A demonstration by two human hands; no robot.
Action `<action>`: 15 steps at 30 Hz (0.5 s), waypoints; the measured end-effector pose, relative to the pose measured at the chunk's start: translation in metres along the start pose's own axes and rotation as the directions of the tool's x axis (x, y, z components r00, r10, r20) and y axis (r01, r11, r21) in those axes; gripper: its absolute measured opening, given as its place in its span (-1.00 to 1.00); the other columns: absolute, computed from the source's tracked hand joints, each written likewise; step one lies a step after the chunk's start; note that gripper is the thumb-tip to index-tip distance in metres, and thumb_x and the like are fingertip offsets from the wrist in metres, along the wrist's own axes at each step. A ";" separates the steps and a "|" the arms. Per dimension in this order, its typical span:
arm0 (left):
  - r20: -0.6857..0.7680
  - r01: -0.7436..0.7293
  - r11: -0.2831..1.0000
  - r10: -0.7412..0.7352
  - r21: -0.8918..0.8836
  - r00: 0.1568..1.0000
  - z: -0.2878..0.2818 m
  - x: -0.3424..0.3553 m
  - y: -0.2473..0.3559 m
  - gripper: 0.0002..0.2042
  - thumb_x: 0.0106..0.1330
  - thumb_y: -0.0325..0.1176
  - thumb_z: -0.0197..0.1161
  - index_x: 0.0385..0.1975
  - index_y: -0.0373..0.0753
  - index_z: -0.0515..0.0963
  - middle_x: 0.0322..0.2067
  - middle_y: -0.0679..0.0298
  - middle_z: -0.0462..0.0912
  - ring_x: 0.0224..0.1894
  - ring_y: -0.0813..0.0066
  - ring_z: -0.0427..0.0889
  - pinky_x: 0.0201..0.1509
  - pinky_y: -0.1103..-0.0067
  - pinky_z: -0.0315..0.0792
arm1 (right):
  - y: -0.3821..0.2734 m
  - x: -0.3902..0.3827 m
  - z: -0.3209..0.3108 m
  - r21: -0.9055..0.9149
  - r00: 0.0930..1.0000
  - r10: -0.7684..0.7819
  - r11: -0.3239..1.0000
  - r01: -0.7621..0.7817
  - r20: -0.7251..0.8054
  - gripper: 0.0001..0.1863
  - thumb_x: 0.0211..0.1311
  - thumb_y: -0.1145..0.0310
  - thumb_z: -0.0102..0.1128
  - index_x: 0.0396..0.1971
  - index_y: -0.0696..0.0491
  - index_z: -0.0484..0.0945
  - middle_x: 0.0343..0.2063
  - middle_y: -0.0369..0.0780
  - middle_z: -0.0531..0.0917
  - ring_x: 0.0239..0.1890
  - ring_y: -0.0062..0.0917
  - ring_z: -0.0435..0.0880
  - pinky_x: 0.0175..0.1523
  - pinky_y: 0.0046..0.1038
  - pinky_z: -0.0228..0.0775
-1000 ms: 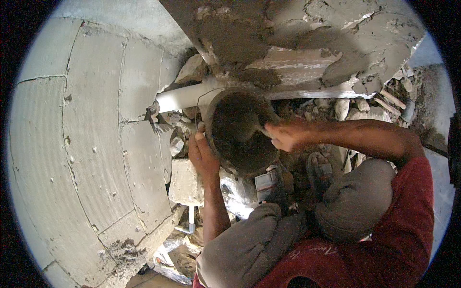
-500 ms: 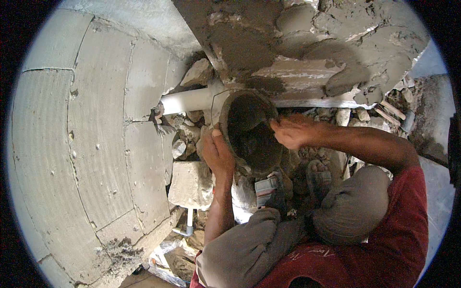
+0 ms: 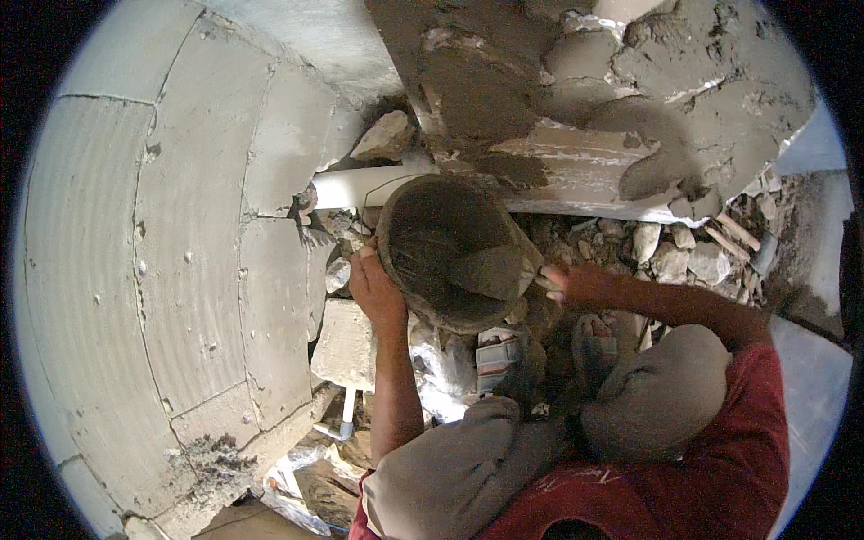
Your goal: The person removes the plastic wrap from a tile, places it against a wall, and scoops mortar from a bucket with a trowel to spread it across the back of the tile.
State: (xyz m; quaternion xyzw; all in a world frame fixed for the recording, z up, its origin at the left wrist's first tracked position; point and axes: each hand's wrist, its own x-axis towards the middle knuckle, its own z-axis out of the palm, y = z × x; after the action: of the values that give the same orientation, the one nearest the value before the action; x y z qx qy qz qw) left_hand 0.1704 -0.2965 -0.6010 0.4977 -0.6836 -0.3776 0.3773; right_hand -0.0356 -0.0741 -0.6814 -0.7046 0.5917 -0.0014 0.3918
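Observation:
A dark, mortar-stained bucket is tilted with its mouth facing up toward me. At its left side, my left hand is closed on the rim. My right hand grips the handle of a pointed trowel at the bucket's right edge. The trowel's grey blade reaches inside the bucket and looks coated with mortar. Dark residue lines the bucket's inner wall; how much lies at the bottom is hard to tell.
Wet mortar covers the wall surface ahead. Grey blocks form a wall on the left. A white pipe runs behind the bucket. Rubble lies to the right, and my sandalled feet are just below the bucket.
The bucket has shifted left and turned its mouth further open to view. My right hand has drawn back rightward and down, bringing the trowel blade into sight. My left hand has moved left with the rim.

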 end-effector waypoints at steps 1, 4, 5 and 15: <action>0.010 0.093 0.986 -0.092 -0.138 0.996 0.001 0.002 -0.008 -0.65 0.34 -0.24 -0.12 -0.34 -0.44 0.49 -0.41 0.13 0.54 -0.37 0.38 0.44 -0.25 0.48 0.32 | 0.001 0.001 0.018 0.163 0.992 0.095 0.981 -0.108 0.085 -0.38 0.17 0.19 0.03 0.11 0.28 0.13 -0.34 -0.02 0.57 -0.37 -0.17 0.60 -0.31 -0.22 0.50; 0.091 0.089 0.989 -0.099 0.116 0.991 -0.021 0.017 -0.033 -0.66 0.33 -0.26 -0.12 -0.28 -0.45 0.50 -0.35 0.15 0.55 -0.33 0.39 0.47 -0.20 0.50 0.34 | 0.018 0.012 0.080 0.323 0.904 0.094 0.945 0.051 -0.417 -0.36 0.23 0.08 -0.04 0.10 0.27 0.09 -0.24 0.06 0.53 -0.27 -0.12 0.59 -0.22 -0.16 0.45; 0.090 0.096 0.989 -0.107 0.115 0.990 -0.026 0.018 -0.038 -0.66 0.33 -0.26 -0.12 -0.28 -0.45 0.50 -0.35 0.15 0.55 -0.33 0.39 0.47 -0.20 0.50 0.34 | 0.017 0.011 0.075 0.406 0.875 0.035 0.895 0.187 -0.482 -0.37 0.22 0.06 -0.03 0.07 0.26 0.12 -0.22 0.08 0.52 -0.24 -0.13 0.58 -0.19 -0.16 0.43; 0.024 0.193 0.925 -0.195 -0.327 0.980 -0.052 0.024 -0.072 -0.71 0.33 -0.28 -0.08 -0.28 -0.39 0.50 -0.36 0.22 0.57 -0.36 0.51 0.50 -0.27 0.60 0.39 | 0.022 -0.081 0.002 0.248 0.834 0.548 0.801 -0.545 0.065 -0.48 0.19 0.10 0.02 -0.01 0.17 0.19 -0.36 0.06 0.56 -0.47 -0.14 0.62 -0.34 -0.12 0.47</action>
State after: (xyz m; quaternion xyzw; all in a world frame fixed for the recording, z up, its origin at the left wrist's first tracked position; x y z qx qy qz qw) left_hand 0.2402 -0.3429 -0.6396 0.4948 -0.5572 -0.5192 0.4185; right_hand -0.0773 -0.0055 -0.6577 -0.4476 0.7661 0.0314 0.4601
